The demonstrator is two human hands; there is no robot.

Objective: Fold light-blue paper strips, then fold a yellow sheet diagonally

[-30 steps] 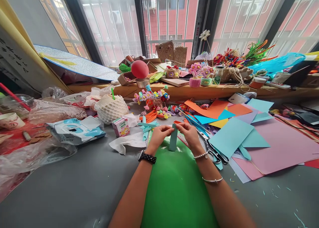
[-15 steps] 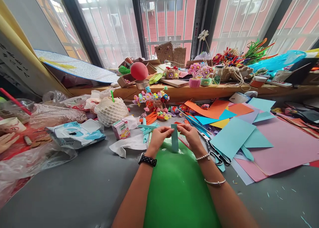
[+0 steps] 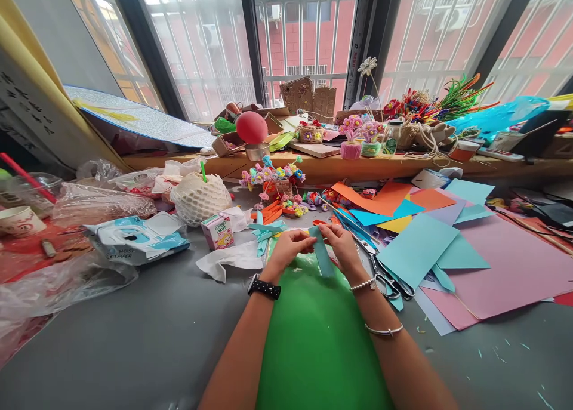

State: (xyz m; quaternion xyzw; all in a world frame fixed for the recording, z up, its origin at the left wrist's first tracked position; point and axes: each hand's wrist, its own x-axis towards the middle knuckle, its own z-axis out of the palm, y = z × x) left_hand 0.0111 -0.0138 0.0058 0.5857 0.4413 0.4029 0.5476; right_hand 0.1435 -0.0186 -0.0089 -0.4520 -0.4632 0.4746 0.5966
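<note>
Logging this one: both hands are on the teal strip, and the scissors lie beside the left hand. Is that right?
Not quite: the scissors lie beside the right hand, as the head view shows. The rest stands: that hand and the left hand are on the teal strip.

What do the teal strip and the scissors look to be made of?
Strip: matte paper or thin card, going by its flat, straight-edged look; which one I can't tell. Scissors: probably metal, from the shiny silvery glints.
</note>
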